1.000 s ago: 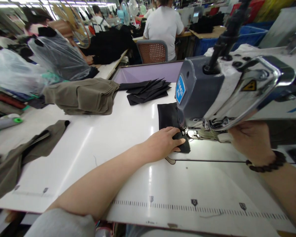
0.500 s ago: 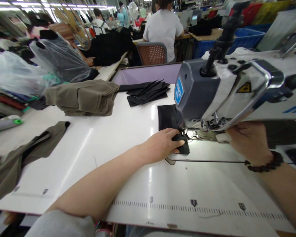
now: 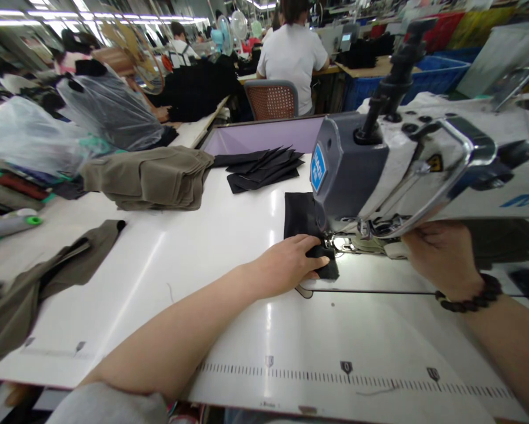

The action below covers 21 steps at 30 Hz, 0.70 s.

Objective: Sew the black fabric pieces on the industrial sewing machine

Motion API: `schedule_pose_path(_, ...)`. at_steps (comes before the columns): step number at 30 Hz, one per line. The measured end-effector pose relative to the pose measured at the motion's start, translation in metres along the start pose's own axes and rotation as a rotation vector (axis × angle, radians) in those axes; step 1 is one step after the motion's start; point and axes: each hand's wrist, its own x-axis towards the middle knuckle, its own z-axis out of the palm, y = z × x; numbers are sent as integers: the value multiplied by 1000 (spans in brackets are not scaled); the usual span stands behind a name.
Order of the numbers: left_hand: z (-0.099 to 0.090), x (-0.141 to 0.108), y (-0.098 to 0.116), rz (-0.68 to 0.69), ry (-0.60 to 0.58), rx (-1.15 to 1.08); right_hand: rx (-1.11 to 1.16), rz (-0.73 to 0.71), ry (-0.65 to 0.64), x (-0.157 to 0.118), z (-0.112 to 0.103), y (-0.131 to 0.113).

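A black fabric piece [image 3: 298, 213] lies on the white table, its right edge at the needle area of the sewing machine [image 3: 352, 159]. My left hand [image 3: 290, 265] rests on this piece, palm down, thumb and fingers spread, fingertips just left of the presser foot [image 3: 329, 241]. Under the machine arm, my right hand [image 3: 445, 256] is closed, wearing a dark bead bracelet. Its fingertips are partly hidden beside a strip of olive-grey fabric [image 3: 370, 244]; what they grip cannot be made out.
Stacked olive-brown fabric pieces [image 3: 153, 179] and fanned black pieces [image 3: 264, 168] lie at the back of the table. Another olive piece [image 3: 70, 265] hangs over the left side. Behind a chair [image 3: 270, 99], a person in white [image 3: 290, 59] sits turned away.
The view has shifted slightly. Both hands and the black fabric piece stay in nearly the same place at the machine.
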Motion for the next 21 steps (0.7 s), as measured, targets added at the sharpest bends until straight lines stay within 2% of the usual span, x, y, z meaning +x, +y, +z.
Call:
schedule_pose_path(4, 2, 0, 0, -1, 12, 6, -12, -72, -100, -6, 3, 0)
schedule_pose_path(9, 4, 0, -1, 7, 43, -1, 14, -347, -478, -24, 17, -8)
schedule_pose_path(11, 5, 0, -2, 8, 50, 1, 5, -397, -557, -30, 21, -11)
schedule_pose_path(14, 6, 0, -5, -7, 54, 8, -2, -412, -587, -34, 24, -12)
schedule_pose_path(21, 11, 1, -9, -10, 107, 8, 1, -439, -559, -34, 25, -11)
